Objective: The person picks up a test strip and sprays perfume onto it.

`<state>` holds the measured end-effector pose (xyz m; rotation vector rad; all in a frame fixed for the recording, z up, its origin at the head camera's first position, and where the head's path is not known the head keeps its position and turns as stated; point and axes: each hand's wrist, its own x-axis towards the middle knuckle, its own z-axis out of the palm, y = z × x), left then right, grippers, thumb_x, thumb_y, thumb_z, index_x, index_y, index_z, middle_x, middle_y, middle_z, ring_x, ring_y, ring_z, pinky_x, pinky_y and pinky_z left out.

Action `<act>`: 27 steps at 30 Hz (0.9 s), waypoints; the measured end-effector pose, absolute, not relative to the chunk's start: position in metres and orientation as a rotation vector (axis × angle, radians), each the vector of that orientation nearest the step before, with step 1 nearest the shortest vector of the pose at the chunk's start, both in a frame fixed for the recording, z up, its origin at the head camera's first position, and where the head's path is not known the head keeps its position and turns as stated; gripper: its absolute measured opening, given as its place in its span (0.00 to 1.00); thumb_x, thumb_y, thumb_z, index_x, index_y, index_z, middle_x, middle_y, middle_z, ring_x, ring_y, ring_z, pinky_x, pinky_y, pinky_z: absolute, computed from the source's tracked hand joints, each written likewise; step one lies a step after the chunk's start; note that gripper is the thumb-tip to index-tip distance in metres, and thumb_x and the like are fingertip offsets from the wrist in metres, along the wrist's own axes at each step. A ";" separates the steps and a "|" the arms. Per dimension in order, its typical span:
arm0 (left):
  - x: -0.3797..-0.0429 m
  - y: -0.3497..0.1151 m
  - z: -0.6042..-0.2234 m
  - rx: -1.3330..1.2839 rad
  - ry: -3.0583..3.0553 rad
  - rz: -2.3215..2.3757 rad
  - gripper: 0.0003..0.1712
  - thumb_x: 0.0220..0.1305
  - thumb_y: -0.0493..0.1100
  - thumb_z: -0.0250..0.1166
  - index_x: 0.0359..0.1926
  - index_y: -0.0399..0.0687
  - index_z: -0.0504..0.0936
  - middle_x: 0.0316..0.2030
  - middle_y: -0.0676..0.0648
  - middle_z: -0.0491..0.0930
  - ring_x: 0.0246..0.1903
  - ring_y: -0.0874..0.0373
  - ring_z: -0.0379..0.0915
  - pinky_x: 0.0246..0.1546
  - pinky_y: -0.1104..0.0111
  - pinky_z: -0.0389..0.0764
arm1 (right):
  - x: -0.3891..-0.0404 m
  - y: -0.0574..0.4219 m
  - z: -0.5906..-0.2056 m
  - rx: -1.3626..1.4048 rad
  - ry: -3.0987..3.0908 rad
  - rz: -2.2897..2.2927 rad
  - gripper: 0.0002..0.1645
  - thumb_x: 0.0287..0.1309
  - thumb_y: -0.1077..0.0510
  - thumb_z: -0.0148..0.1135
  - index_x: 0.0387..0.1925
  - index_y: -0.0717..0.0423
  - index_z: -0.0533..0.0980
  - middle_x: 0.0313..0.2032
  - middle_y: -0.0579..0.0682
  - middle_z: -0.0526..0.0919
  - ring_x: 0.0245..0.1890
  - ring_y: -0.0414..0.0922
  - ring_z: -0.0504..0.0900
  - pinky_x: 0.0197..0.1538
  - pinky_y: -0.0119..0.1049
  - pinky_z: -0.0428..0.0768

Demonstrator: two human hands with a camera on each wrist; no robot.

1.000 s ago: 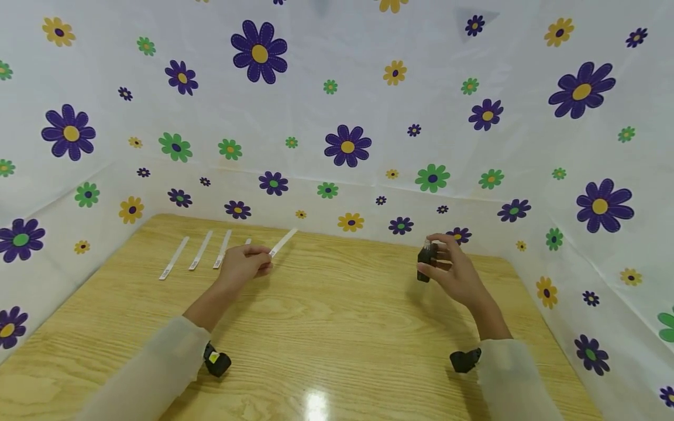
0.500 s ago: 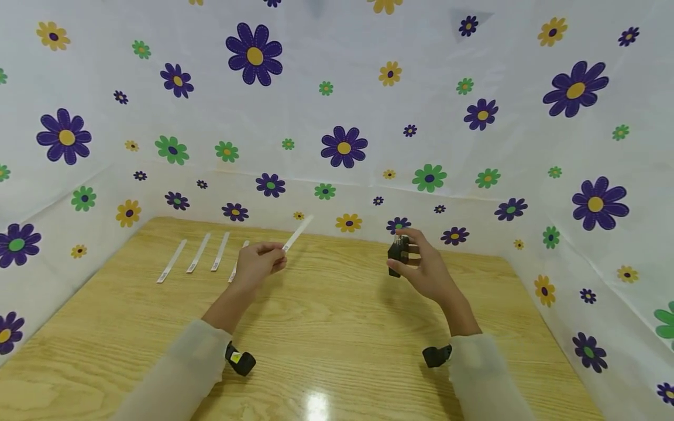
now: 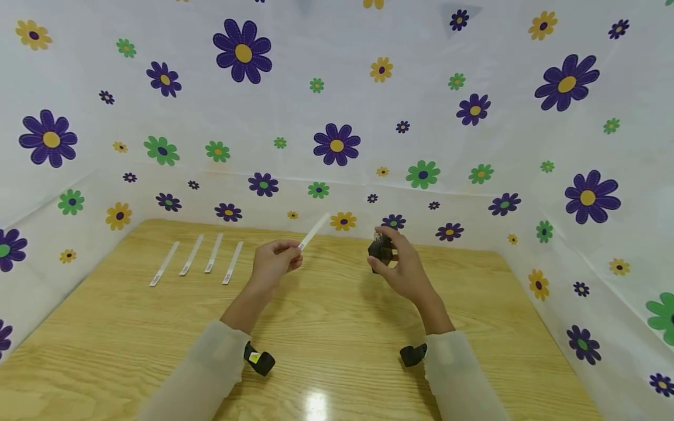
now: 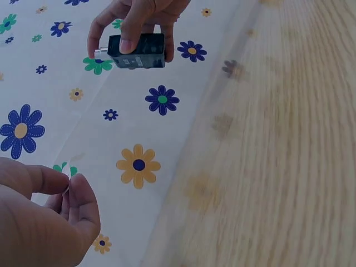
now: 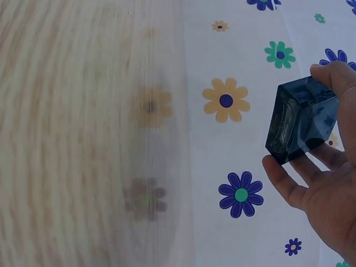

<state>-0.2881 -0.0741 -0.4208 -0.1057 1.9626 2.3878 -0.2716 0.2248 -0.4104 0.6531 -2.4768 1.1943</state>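
Observation:
My left hand (image 3: 271,266) pinches a white paper test strip (image 3: 316,230) by its labelled end, the free end pointing up and away to the right. In the left wrist view the strip is barely distinguishable against the white cloth. Off to the right, my right hand (image 3: 409,273) grips a dark glass perfume bottle (image 3: 376,251) above the table. The left wrist view shows the bottle's silver spray nozzle (image 4: 101,54) with a fingertip at it. From the right wrist, the bottle's flat base (image 5: 283,127) is visible. A gap separates strip and bottle.
Several more white test strips (image 3: 191,256) lie in a slanted row at the left of the wooden table (image 3: 337,327). A flower-printed cloth (image 3: 295,111) stands behind the table and along both sides. Black wrist cameras (image 3: 260,359) are on both wrists.
My left hand has carried its strip rightwards, uncovering a strip that was partly behind it. My right hand has brought the bottle leftwards, narrowing the gap between them, and the bottle has tilted.

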 end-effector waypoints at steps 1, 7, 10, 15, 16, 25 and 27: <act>-0.287 -0.073 -0.420 -0.092 1.967 2.390 0.12 0.70 0.31 0.64 0.51 0.27 0.81 0.38 0.40 0.82 0.34 0.56 0.83 0.40 0.70 0.85 | -0.272 0.225 -0.410 0.657 -2.477 1.186 0.39 0.64 0.59 0.71 0.73 0.49 0.65 0.65 0.62 0.71 0.58 0.61 0.78 0.50 0.58 0.83; -0.281 -0.068 -0.417 0.005 2.105 2.328 0.10 0.70 0.31 0.63 0.50 0.29 0.83 0.42 0.34 0.81 0.38 0.49 0.83 0.40 0.69 0.85 | -0.269 0.221 -0.405 0.674 -2.488 1.051 0.40 0.63 0.58 0.71 0.73 0.51 0.65 0.60 0.62 0.73 0.51 0.56 0.76 0.47 0.54 0.84; -0.277 -0.065 -0.417 0.056 2.238 2.263 0.09 0.70 0.32 0.63 0.48 0.32 0.84 0.42 0.33 0.82 0.43 0.40 0.83 0.41 0.67 0.86 | -0.268 0.218 -0.402 0.661 -2.490 0.942 0.39 0.63 0.56 0.71 0.72 0.51 0.65 0.58 0.62 0.75 0.52 0.56 0.76 0.50 0.54 0.82; -0.272 -0.062 -0.417 0.207 2.504 2.104 0.09 0.68 0.35 0.64 0.46 0.36 0.85 0.40 0.35 0.85 0.40 0.38 0.84 0.40 0.59 0.87 | -0.265 0.213 -0.398 0.611 -2.488 0.843 0.39 0.62 0.55 0.73 0.71 0.51 0.67 0.57 0.64 0.76 0.54 0.59 0.77 0.52 0.56 0.82; -0.272 -0.061 -0.416 0.239 2.551 2.071 0.08 0.68 0.35 0.64 0.46 0.37 0.86 0.39 0.37 0.85 0.38 0.39 0.85 0.39 0.59 0.87 | -0.265 0.212 -0.398 0.604 -2.493 0.823 0.39 0.62 0.55 0.73 0.71 0.50 0.67 0.57 0.64 0.76 0.54 0.59 0.77 0.52 0.56 0.82; -0.266 -0.052 -0.413 0.441 2.693 1.961 0.07 0.68 0.35 0.64 0.43 0.39 0.87 0.35 0.43 0.85 0.32 0.49 0.84 0.30 0.67 0.83 | -0.262 0.209 -0.400 0.615 -2.522 0.700 0.38 0.64 0.53 0.71 0.71 0.47 0.65 0.55 0.67 0.75 0.52 0.62 0.77 0.49 0.56 0.83; -0.264 -0.049 -0.412 0.464 2.722 1.937 0.06 0.68 0.35 0.65 0.43 0.40 0.87 0.34 0.45 0.85 0.31 0.53 0.83 0.31 0.67 0.83 | -0.262 0.209 -0.401 0.619 -2.511 0.709 0.38 0.64 0.53 0.71 0.70 0.48 0.65 0.55 0.68 0.75 0.52 0.63 0.77 0.48 0.57 0.84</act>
